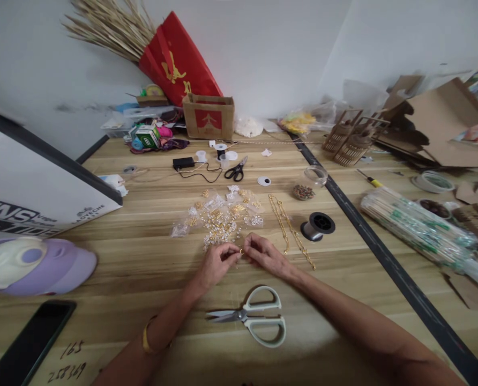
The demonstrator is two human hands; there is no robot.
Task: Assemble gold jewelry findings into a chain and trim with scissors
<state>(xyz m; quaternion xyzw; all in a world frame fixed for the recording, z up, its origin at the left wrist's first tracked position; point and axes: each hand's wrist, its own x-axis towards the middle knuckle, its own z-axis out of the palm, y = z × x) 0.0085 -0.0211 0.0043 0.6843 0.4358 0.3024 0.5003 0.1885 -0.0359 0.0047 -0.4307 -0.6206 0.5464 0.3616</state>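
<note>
pinching a tiny gold ring between them, the left hand and the right hand meet fingertip to fingertip low over the wooden table. each hand has its thumb and forefinger closed on the ring, with the other fingers curled in; whether a thread runs through the ring is too small to tell. a yellow band sits on the left wrist.

just beyond the hands lies a heap of small clear bags with gold and silver beads, its near edge almost touching the left fingertips. to the right of the heap two gold chains run slantwise toward the right hand, and beside them lies a grey spool on its side. nearer the person, between the forearms, lie white-handled scissors, blades shut and pointing left.

farther back are black scissors, a small black box with a cord, a little jar of brown beads and its lid. a dark phone lies at the near left edge, beside a purple and white mask. a red bag leans on the wall behind a cardboard box.
</note>
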